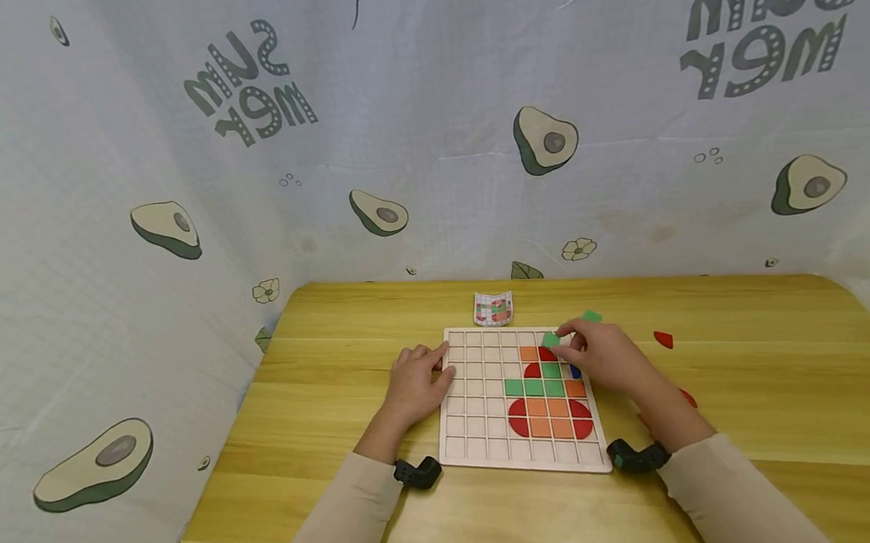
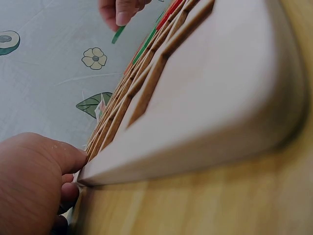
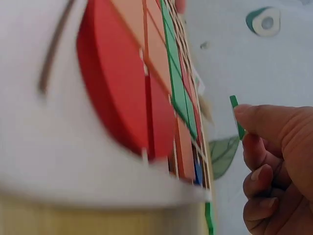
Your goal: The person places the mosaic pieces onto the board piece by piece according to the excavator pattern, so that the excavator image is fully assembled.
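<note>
A pale wooden grid board (image 1: 475, 425) lies on the table, its right side partly filled with green, orange and red tiles, plus a blue piece (image 1: 575, 372). My left hand (image 1: 414, 386) rests at the board's left edge, thumb and forefinger spread apart and touching the rim. Between thumb and forefinger, my right hand (image 1: 608, 356) pinches a green square tile (image 1: 550, 340) over the board's upper right. The right wrist view shows this green tile (image 3: 237, 117) edge-on, held clear of the board. The right hand hides part of the board's right edge.
A small curled pattern card (image 1: 493, 309) stands behind the board. Past the right hand lie a loose green tile (image 1: 591, 316) and a red piece (image 1: 663, 339). Another red piece (image 1: 688, 397) is partly hidden by the right forearm. A printed cloth (image 1: 441, 122) hangs behind the table.
</note>
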`<state>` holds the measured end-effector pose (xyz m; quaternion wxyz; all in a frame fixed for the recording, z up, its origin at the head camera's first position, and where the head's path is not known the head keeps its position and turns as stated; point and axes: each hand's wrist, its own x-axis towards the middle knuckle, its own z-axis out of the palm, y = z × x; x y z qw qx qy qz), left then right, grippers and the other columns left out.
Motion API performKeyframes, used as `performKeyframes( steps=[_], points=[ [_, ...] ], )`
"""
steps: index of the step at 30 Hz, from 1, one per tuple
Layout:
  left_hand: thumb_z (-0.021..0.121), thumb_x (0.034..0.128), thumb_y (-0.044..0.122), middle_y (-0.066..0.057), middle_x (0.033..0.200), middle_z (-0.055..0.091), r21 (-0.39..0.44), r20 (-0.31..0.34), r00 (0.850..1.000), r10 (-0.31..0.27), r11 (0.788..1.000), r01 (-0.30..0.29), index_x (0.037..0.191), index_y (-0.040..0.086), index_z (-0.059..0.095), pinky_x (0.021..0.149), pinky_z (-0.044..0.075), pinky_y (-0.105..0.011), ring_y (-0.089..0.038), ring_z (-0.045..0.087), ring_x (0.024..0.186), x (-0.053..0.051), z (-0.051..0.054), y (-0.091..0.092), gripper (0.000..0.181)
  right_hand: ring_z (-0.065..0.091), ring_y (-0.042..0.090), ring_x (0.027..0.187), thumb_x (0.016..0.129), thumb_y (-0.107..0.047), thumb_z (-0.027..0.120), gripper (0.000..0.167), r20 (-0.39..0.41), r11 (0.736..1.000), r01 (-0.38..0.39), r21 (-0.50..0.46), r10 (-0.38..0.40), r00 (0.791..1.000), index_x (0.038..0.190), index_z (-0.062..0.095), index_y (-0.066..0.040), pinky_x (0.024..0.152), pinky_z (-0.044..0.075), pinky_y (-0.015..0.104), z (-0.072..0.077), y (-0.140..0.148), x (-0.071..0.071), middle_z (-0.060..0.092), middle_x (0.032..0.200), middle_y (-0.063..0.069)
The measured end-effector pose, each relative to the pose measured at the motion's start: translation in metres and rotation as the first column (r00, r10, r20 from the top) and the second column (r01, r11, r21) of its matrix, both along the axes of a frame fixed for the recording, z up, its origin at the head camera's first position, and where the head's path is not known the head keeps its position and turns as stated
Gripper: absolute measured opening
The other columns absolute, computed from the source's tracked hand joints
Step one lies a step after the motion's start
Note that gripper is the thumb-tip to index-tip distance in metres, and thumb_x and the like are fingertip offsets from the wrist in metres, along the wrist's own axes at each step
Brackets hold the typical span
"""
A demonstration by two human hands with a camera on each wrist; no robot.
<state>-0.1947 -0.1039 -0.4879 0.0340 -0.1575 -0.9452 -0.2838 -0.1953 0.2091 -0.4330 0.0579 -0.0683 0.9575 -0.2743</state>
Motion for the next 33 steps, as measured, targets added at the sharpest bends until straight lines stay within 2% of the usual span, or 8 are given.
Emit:
performKeyframes(
  steps=[5, 11, 22, 33],
  points=[
    [0.061, 0.1006, 0.033, 0.001, 0.094, 0.059, -0.006, -0.010, 1.000, 0.000, 1.000, 0.000, 0.145, 0.013, 0.059, 0.079, 0.030, -0.031, -0.015, 0.041, 0.085, -0.001, -0.002, 0.000, 0.049, 0.049, 0.016, 0.068, 0.097, -0.028, 0.071, 0.030, -0.002, 0.994, -0.101, -0.039, 0.101, 0.995, 0.117, 0.068, -0.006, 0.060, 0.041, 0.028, -0.005, -0.020, 0.003, 0.058, 0.078, 0.001],
    [0.061, 0.1007, 0.034, 0.001, 0.093, 0.057, -0.015, -0.013, 1.000, 0.001, 1.000, -0.001, 0.145, 0.014, 0.059, 0.079, 0.029, -0.031, -0.016, 0.040, 0.085, -0.001, -0.003, 0.000, 0.049, 0.049, 0.013, 0.069, 0.095, -0.028, 0.073, 0.026, -0.020, 0.984, -0.177, -0.033, 0.177, 0.984, 0.112, 0.071, -0.008, 0.064, 0.042, 0.027, -0.008, -0.037, 0.004, 0.057, 0.075, -0.002],
    [0.061, 0.1008, 0.033, 0.000, 0.093, 0.058, -0.005, 0.005, 1.000, 0.002, 1.000, -0.002, 0.146, 0.014, 0.059, 0.080, 0.029, -0.031, -0.017, 0.041, 0.086, 0.000, 0.001, 0.000, 0.049, 0.050, 0.012, 0.069, 0.093, -0.025, 0.075, 0.021, 0.000, 0.974, -0.226, -0.005, 0.226, 0.974, 0.107, 0.072, -0.010, 0.065, 0.041, 0.028, -0.016, -0.045, 0.000, 0.057, 0.073, -0.004],
    [0.061, 0.1008, 0.034, 0.000, 0.095, 0.060, -0.014, 0.004, 1.000, 0.002, 1.000, -0.002, 0.146, 0.014, 0.059, 0.080, 0.030, -0.031, -0.017, 0.041, 0.086, 0.001, 0.001, 0.000, 0.049, 0.050, 0.012, 0.071, 0.093, -0.023, 0.075, 0.021, -0.016, 0.970, -0.241, 0.015, 0.241, 0.970, 0.109, 0.073, -0.010, 0.067, 0.042, 0.029, -0.016, -0.043, -0.001, 0.060, 0.075, -0.004]
  ],
)
